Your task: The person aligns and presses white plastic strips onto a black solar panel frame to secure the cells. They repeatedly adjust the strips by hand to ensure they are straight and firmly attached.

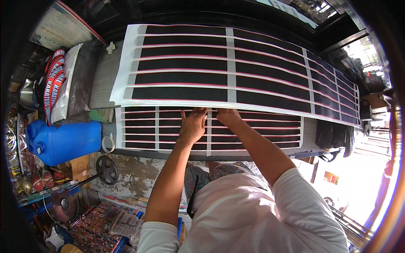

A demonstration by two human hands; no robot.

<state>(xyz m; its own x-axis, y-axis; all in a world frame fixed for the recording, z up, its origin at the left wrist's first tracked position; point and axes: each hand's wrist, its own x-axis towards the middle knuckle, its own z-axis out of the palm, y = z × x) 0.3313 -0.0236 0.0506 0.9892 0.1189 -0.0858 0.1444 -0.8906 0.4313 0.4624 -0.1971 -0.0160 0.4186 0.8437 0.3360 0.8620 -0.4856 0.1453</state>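
A sheet with black panels and thin red-and-white lines (181, 131) lies on the table in front of me. My left hand (194, 125) rests on it with fingers spread, their tips by the edge of an upper stack of similar long sheets (181, 78). To its right, my right hand (228, 117) is bent closed at that same edge. Its fingertips are hidden, so what they hold, if anything, does not show. Between the hands runs a pale grey strip (209, 141), crossing the lower sheet and hanging past its near edge.
A roll of tape (108, 143) stands beside a blue jerrycan (65, 141) at the left. Red lettered ribbons (55, 86) and plastic-wrapped goods (78, 84) lie behind it. Black plastic (333, 135) sits at the table's right end. Below left is a fan (63, 204).
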